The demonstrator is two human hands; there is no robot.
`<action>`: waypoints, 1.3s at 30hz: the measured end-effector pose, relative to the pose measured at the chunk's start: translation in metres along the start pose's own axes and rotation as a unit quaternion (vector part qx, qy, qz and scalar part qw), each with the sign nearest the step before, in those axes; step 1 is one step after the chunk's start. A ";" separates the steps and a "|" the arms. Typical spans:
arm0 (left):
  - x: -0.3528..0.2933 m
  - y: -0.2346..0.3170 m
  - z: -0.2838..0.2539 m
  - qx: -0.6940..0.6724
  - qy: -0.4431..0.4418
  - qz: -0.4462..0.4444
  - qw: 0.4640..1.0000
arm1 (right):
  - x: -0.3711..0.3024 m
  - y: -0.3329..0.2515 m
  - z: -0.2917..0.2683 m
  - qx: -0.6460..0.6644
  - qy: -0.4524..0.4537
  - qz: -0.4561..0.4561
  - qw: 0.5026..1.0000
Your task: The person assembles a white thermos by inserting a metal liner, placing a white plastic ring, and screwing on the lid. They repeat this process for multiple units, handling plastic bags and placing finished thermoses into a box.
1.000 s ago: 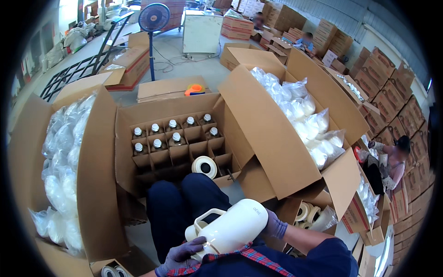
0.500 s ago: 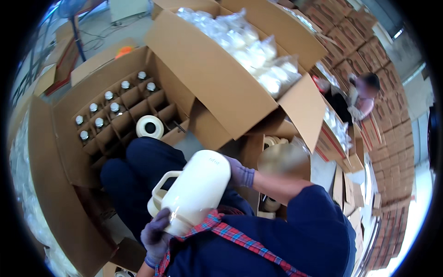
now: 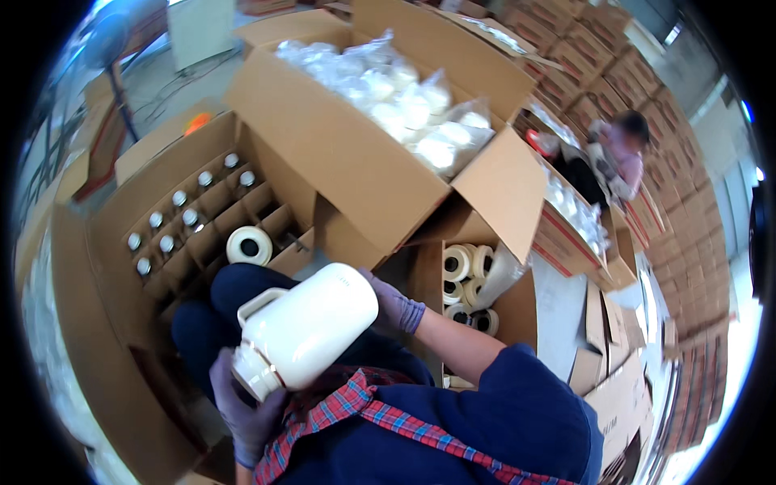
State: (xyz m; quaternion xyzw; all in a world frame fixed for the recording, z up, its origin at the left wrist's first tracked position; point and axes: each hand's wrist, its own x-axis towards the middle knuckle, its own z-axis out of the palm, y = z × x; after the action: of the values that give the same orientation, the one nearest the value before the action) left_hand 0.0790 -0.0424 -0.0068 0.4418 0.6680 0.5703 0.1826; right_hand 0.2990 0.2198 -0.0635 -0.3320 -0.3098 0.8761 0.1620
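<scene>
The left hand point(image 3: 246, 408) grasped the neck of a cream jug point(image 3: 311, 327) at its 8 o'clock end; the right hand point(image 3: 394, 303) held the base at 2 o'clock, its fingers partly hidden. The jug lay tilted above the lap, with faint grey print near its base, too small to read. Capped bottles point(image 3: 190, 217) stood at 10 o'clock, cream rings point(image 3: 457, 263) at 3, and cardboard point(image 3: 618, 408) with dark lettering at 4.

Red plaid straps point(image 3: 436, 436) cross a navy shirt point(image 3: 505, 412).
</scene>
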 end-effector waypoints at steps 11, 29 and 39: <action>0.106 0.072 -0.033 0.113 0.105 0.264 0.952 | 0.098 -0.009 0.012 -0.038 -0.137 -0.054 0.988; 0.086 -0.054 -0.097 0.081 0.427 0.023 0.900 | 0.370 -0.073 0.036 0.168 -0.072 -0.091 0.979; 0.110 -0.052 -0.041 0.025 0.479 -0.184 0.858 | 0.572 -0.028 0.052 0.026 0.017 -0.075 0.997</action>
State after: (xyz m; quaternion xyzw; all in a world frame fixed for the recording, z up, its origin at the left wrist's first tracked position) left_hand -0.0308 0.0228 -0.0145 -0.0125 0.7561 0.6507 -0.0691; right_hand -0.1503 0.4986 -0.2899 -0.3184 -0.3082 0.8636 0.2406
